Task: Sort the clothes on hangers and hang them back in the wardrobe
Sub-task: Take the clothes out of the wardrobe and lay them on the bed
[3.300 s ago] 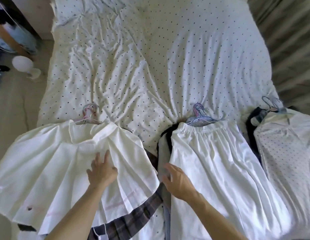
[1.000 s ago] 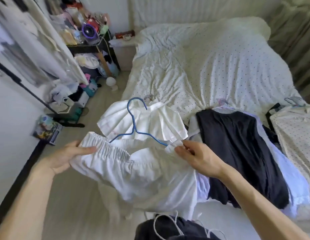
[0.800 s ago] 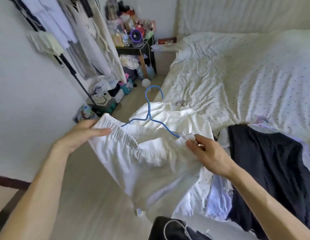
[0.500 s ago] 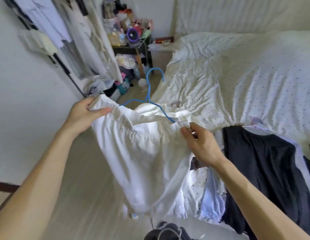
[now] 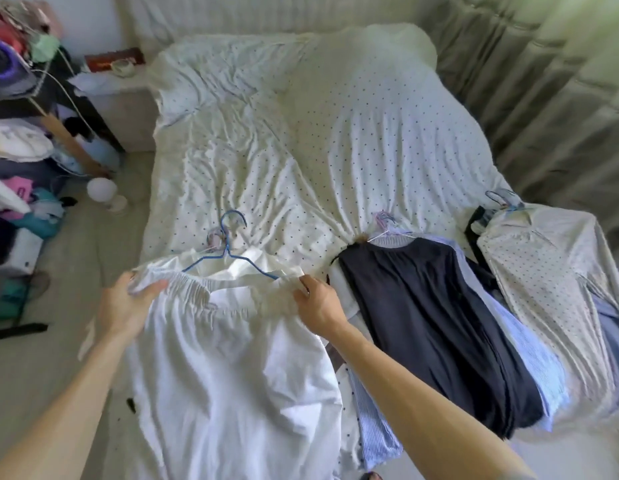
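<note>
A white skirt (image 5: 225,358) with an elastic waistband hangs on a blue hanger (image 5: 228,251) and lies over the bed's near left corner, on top of another white garment. My left hand (image 5: 124,306) grips the waistband's left end. My right hand (image 5: 318,303) pinches its right end beside the hanger's arm. To the right lies a pile topped by a dark navy garment (image 5: 436,323) on a pale hanger (image 5: 384,223). Further right is a dotted white garment (image 5: 550,271) on its own hanger (image 5: 502,199).
The bed (image 5: 301,140) has a crumpled dotted white sheet. Blue striped clothes (image 5: 377,420) stick out under the navy garment. A cluttered shelf (image 5: 20,98) and heaps of things stand on the floor at the left, with a white round lamp (image 5: 102,190). Grey curtains (image 5: 543,81) hang at the right.
The view has swung from the clothes rail at the left back to the bed. Both hands have carried the white skirt on its blue hanger down onto the left pile.
</note>
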`<state>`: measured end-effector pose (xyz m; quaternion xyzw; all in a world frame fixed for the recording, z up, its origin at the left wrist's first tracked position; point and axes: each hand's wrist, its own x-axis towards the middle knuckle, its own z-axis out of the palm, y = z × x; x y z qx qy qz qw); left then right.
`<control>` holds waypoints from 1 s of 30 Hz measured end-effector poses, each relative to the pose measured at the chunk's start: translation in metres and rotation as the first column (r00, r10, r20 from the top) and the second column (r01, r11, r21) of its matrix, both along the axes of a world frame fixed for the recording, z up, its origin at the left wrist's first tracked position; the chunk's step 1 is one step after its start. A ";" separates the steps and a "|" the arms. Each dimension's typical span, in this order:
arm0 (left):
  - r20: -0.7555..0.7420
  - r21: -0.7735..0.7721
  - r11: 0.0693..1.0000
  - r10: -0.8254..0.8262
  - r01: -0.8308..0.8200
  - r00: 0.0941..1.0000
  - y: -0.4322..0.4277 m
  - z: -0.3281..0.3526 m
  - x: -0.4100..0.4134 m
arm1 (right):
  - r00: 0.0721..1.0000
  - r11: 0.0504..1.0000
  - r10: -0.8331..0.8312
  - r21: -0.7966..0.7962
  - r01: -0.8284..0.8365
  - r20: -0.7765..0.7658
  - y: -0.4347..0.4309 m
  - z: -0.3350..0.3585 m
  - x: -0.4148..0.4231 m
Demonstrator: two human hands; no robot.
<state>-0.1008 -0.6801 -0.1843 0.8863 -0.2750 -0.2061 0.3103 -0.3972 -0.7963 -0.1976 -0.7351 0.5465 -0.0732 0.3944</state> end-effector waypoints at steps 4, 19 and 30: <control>0.070 0.124 0.991 -0.063 0.054 0.996 -0.057 -0.064 0.050 | 0.996 0.999 -0.044 -0.004 0.043 -0.084 -0.047 -0.037 0.038; 0.161 0.480 0.848 0.165 -0.223 0.973 -0.138 -0.256 0.132 | 0.936 0.984 0.163 -0.013 -0.176 -0.313 -0.110 -0.200 0.114; 0.090 0.455 0.875 -0.228 0.164 0.969 -0.078 -0.252 0.035 | 0.938 0.973 0.155 0.214 -0.090 -0.311 0.023 -0.148 -0.039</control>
